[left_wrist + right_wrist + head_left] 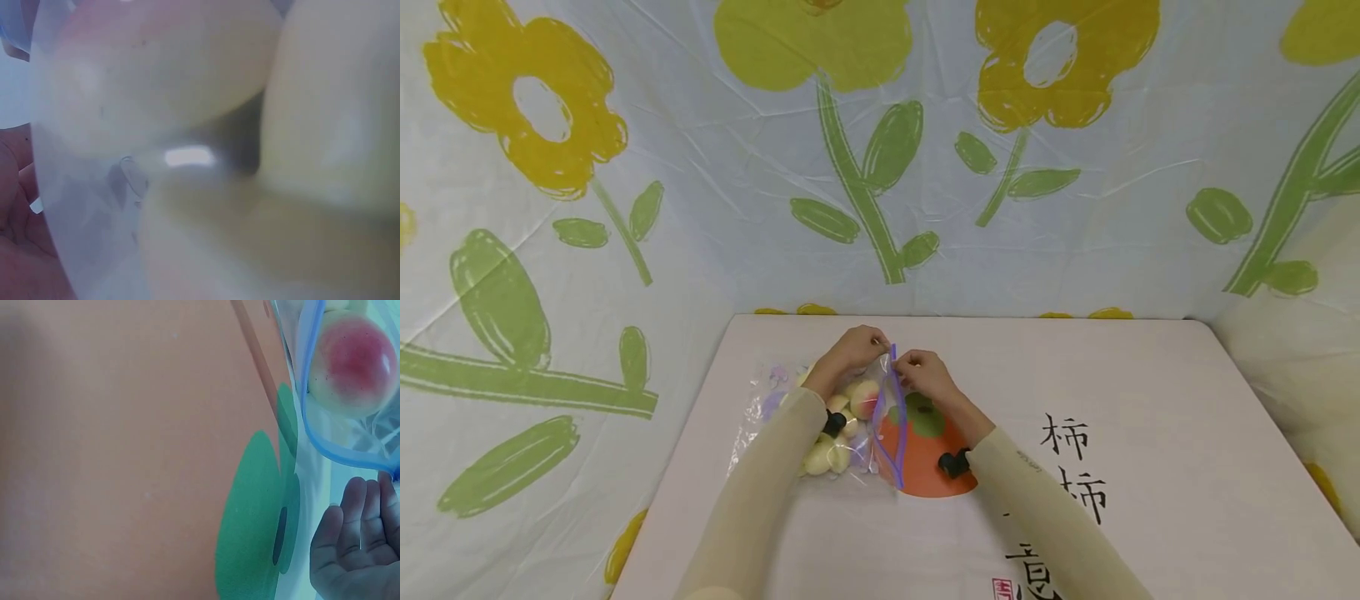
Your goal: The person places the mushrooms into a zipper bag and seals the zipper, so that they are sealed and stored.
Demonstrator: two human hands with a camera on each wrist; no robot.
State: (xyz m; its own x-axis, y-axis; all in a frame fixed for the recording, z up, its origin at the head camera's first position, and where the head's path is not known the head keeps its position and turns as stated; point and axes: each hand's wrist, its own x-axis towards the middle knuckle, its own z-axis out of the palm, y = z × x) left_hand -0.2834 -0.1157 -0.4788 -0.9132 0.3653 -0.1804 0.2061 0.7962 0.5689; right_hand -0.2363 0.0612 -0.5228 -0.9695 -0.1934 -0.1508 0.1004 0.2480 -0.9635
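Note:
A clear zip bag (752, 433) with a purple zip strip (900, 442) lies on the table, filled with pale yellow, fruit-like pieces (820, 458) and a red-blushed peach (862, 400). Its mouth faces right and gapes along the middle. At the far end of the strip, my left hand (859, 346) pinches the bag's edge. Just right of it, my right hand (928, 375) pinches the same end. In the right wrist view the peach (353, 362) shows through the bag, above the right hand (356, 544). Blurred pale fruit fills most of the left wrist view, the left hand (25, 231) at its edge.
The pink table cover (1165, 383) bears a printed orange persimmon (925, 467) under the bag's mouth and black characters (1066, 437) to the right. A flowered cloth (700, 167) hangs behind and at the sides.

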